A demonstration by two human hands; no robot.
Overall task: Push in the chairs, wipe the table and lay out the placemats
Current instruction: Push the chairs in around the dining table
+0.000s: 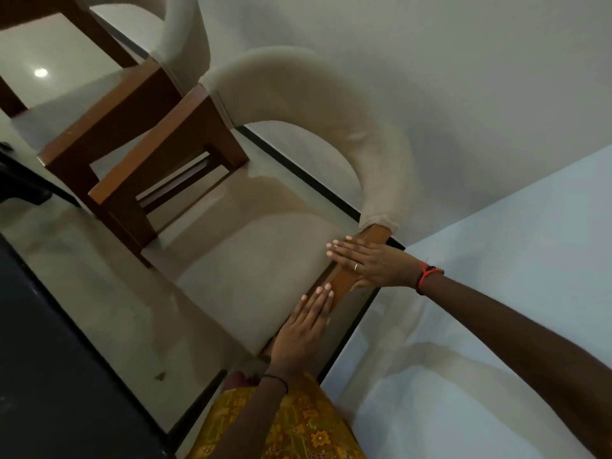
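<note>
2 chairs are showing: the near chair [265, 260] is standing against the dark edge of the pale bench [496, 260], and the far chair [185, 34] is sitting just beyond it, their wooden arms close together. 2 hands are pressing on the near chair. The right hand [367, 263] is lying flat across its wooden arm and the left hand [303, 329] flat on the seat edge, all fingers straight and gripping nothing.

Beige chair [251, 253] w/ wood arms
</note>
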